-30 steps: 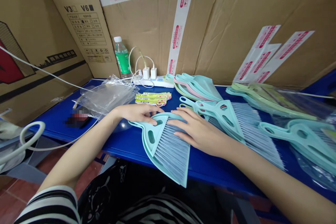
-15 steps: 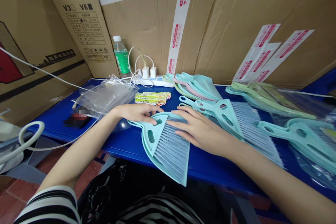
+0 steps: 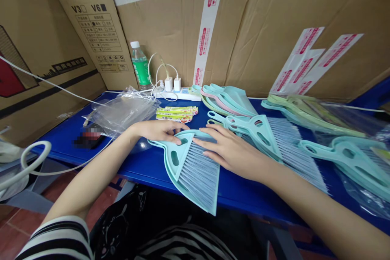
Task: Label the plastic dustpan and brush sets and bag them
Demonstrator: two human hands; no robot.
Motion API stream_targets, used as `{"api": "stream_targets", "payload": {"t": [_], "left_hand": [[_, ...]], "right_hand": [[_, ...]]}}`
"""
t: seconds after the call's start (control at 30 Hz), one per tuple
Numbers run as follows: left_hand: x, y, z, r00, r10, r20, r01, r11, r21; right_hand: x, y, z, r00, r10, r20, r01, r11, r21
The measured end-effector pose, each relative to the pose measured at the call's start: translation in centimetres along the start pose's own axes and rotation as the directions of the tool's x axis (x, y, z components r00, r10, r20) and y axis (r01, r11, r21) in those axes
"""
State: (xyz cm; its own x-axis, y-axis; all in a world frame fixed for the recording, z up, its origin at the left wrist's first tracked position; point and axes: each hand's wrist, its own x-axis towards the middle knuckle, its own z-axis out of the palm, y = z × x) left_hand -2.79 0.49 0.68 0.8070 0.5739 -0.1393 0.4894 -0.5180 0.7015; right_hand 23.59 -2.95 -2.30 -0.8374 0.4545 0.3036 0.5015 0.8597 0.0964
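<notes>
A light teal brush (image 3: 195, 172) lies in a matching dustpan (image 3: 171, 167) at the table's front edge, bristles toward me and to the right. My left hand (image 3: 160, 131) grips the upper left rim of the dustpan near the handle, thumb on the brush's head and fingers partly hidden behind. My right hand (image 3: 225, 148) rests spread over the upper right of the set, fingertips on the bristles and rim. Just right of it lie more teal brushes (image 3: 258, 132) with grey bristles.
Stacked dustpans (image 3: 231, 99) stand behind. Bagged sets (image 3: 359, 156) lie at the right. Label cards (image 3: 176, 113), clear plastic bags (image 3: 122, 111), a power strip (image 3: 190, 96) and a bottle (image 3: 140, 67) are on the blue table (image 3: 137, 166), before cardboard boxes (image 3: 258, 28).
</notes>
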Motion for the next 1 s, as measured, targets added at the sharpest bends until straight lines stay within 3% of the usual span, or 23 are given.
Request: {"api": "stream_targets", "payload": {"t": [0.57,0.8,1.0], "left_hand": [[0.1,0.2,0.1,0.999,0.035,0.013,-0.035,0.998,-0.053],[0.0,0.1,-0.3,1.000,-0.006,0.010,0.006,0.999,0.034],[-0.9,0.2,-1.0,0.975,-0.103,0.197,0.124,0.987,-0.097]], "right_hand": [[-0.1,-0.1,-0.4,0.999,0.014,0.044,-0.017,0.999,0.047],[-0.1,-0.2,0.0,0.999,0.011,0.052,-0.014,0.998,0.056],[-0.1,-0.3,0.0,0.997,0.030,0.077,-0.035,0.997,0.068]]}}
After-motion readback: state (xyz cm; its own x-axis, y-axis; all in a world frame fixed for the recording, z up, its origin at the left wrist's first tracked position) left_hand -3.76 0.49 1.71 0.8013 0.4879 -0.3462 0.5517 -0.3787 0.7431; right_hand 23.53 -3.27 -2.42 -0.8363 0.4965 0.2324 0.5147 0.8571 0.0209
